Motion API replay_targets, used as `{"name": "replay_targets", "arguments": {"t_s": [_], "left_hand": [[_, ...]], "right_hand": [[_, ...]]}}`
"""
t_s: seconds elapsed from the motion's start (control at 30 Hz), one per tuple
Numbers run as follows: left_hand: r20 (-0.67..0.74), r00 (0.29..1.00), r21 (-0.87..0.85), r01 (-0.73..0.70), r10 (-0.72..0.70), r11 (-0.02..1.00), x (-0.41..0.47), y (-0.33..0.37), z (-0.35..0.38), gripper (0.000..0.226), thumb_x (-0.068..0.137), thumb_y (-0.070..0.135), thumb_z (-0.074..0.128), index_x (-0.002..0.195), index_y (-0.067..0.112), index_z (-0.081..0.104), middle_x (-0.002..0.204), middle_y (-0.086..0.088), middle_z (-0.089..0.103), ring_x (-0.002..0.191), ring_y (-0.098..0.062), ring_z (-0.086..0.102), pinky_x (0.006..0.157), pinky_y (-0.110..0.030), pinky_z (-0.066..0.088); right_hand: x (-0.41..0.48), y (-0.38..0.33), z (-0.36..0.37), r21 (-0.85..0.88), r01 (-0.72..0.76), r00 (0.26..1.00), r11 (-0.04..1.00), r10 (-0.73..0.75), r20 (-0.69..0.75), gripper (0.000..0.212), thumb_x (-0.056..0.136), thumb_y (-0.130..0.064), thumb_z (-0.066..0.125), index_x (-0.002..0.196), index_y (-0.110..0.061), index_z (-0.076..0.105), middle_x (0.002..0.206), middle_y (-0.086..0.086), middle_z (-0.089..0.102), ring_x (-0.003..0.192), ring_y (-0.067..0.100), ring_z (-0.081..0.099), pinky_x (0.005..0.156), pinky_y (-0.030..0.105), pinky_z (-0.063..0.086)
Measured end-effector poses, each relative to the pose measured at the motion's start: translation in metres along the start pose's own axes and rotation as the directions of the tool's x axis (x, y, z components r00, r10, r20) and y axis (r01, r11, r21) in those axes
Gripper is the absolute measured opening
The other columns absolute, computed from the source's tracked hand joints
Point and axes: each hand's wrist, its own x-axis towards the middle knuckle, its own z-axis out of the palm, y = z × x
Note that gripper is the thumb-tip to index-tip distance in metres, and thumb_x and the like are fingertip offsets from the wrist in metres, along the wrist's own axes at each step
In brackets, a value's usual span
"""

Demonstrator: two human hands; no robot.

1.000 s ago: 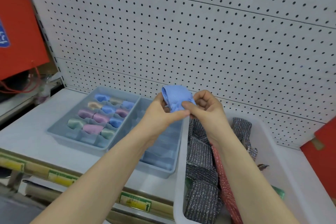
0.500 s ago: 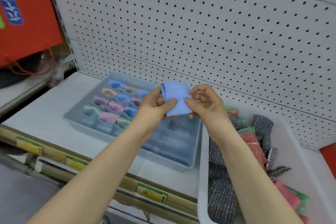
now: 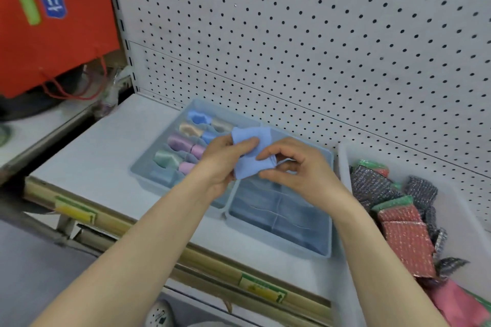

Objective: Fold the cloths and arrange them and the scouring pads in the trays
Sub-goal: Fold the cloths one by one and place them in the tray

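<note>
Cloth point(image 3: 251, 159) is flatter than a second ago, its bunch now pressed into a small fold. Left hand point(image 3: 223, 164) grips it, thumb across its face. Right hand point(image 3: 300, 167) pinches the near edge. It is held over the tray point(image 3: 143, 171) of folded cloths. Fold looks nearly done, with placing likely next.

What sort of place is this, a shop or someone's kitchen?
Most likely a shop shelf, or a mock-up of one: a white pegboard back panel, labels along the shelf edge, and a bin of scouring pads.

Left hand point(image 3: 223, 162) and right hand point(image 3: 297, 167) pinch a blue cloth point(image 3: 252, 154) above two grey trays point(image 3: 328, 233).
</note>
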Motion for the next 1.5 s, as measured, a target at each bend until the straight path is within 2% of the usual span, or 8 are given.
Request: {"name": "replay_targets", "arguments": {"t_s": [0.27, 0.4, 0.6, 0.7, 0.8, 1.03, 1.23, 1.5], "left_hand": [[0.077, 0.996, -0.034, 0.036, -0.033, 0.999, 0.006, 0.007, -0.033, 0.031, 0.097, -0.001, 0.047, 0.125, 0.001, 0.06, 0.109, -0.013, 0.067, 0.095, -0.022, 0.066, 0.073, -0.028, 0.058], [0.122, 0.992, -0.011, 0.028, -0.026, 1.0, 0.004, 0.006, -0.05, 0.035, 0.096, -0.002, 0.044, 0.126, 0.002, 0.061, 0.117, -0.014, 0.068, 0.112, -0.028, 0.063, 0.1, -0.04, 0.05], [0.184, 0.983, 0.17, -0.056, 0.024, 0.984, -0.003, 0.004, -0.07, 0.025, 0.099, 0.02, 0.054, 0.121, 0.021, 0.066, 0.12, -0.006, 0.07, 0.112, -0.02, 0.066, 0.095, -0.035, 0.054], [0.128, 0.991, 0.167, -0.06, 0.039, 0.984, 0.0, 0.003, -0.078, 0.023, 0.101, 0.017, 0.049, 0.115, 0.015, 0.068, 0.116, -0.008, 0.071, 0.106, -0.021, 0.068, 0.086, -0.033, 0.057], [0.074, 0.997, 0.187, -0.033, 0.019, 0.982, 0.001, 0.005, -0.086, 0.025, 0.101, 0.008, 0.046, 0.096, 0.015, 0.069, 0.096, -0.006, 0.071, 0.087, -0.015, 0.069, 0.067, -0.021, 0.056], [0.233, 0.971, 0.305, -0.024, -0.051, 0.952, 0.003, 0.002, -0.104, 0.028, 0.094, 0.031, 0.06, 0.111, 0.01, 0.07, 0.108, -0.008, 0.074, 0.102, -0.017, 0.07, 0.088, -0.029, 0.056], [0.148, 0.983, 0.265, -0.142, 0.106, 0.954, 0.007, -0.011, -0.12, 0.031, 0.085, 0.021, 0.069, 0.114, 0.014, 0.067, 0.105, -0.007, 0.073, 0.097, -0.018, 0.07, 0.084, -0.031, 0.058], [0.185, 0.976, 0.501, -0.196, 0.116, 0.843, 0.003, -0.011, -0.14, 0.039, 0.087, 0.034, 0.065, 0.124, 0.022, 0.065, 0.113, 0.007, 0.072, 0.106, -0.012, 0.067, 0.093, -0.027, 0.051]], "right_hand": [[0.017, -0.004, 0.016, -0.022, -0.076, 0.997, 0.997, 0.076, -0.005, 0.027, 0.079, -0.004, 0.078, 0.096, -0.024, 0.071, 0.093, 0.003, 0.065, 0.081, 0.014, 0.06, 0.074, 0.018, 0.048], [0.026, -0.006, 0.03, 0.001, -0.173, 0.983, 0.985, 0.173, -0.057, 0.006, 0.086, -0.026, 0.074, 0.087, -0.024, 0.069, 0.075, 0.011, 0.057, 0.064, 0.013, 0.044, 0.062, 0.027, 0.038], [0.041, -0.007, 0.041, -0.124, -0.248, 0.967, 0.961, 0.237, -0.098, 0.036, 0.087, -0.04, 0.069, 0.076, -0.007, 0.059, 0.058, -0.005, 0.033, 0.054, 0.009, 0.028, 0.052, 0.025, 0.025], [0.048, -0.006, 0.055, -0.161, -0.214, 0.971, 0.963, 0.191, -0.145, 0.029, 0.084, -0.035, 0.074, 0.078, -0.008, 0.065, 0.073, -0.01, 0.049, 0.061, 0.007, 0.044, 0.059, 0.02, 0.036], [0.052, -0.005, 0.068, 0.021, -0.239, 0.961, 0.971, 0.239, -0.139, 0.02, 0.086, -0.025, 0.073, 0.086, -0.005, 0.07, 0.101, -0.006, 0.063, 0.08, 0.004, 0.06, 0.072, 0.013, 0.046], [0.065, -0.002, 0.09, 0.333, -0.334, 0.9, 0.882, 0.403, -0.165, 0.031, 0.076, -0.03, 0.083, 0.075, -0.011, 0.058, 0.075, 0.018, 0.059, 0.07, 0.018, 0.052, 0.063, 0.029, 0.044], [0.07, 0.006, 0.109, 0.434, -0.413, 0.858, 0.8, 0.502, -0.111, 0.051, 0.066, -0.049, 0.078, 0.109, -0.026, 0.063, 0.104, -0.003, 0.067, 0.096, 0.019, 0.066, 0.082, 0.035, 0.057], [0.075, -0.002, 0.13, 0.533, -0.254, 0.916, 0.807, 0.377, -0.135, 0.015, 0.082, -0.005, 0.076, 0.091, -0.013, 0.066, 0.089, 0.001, 0.067, 0.085, 0.017, 0.063, 0.083, 0.042, 0.053]]}}
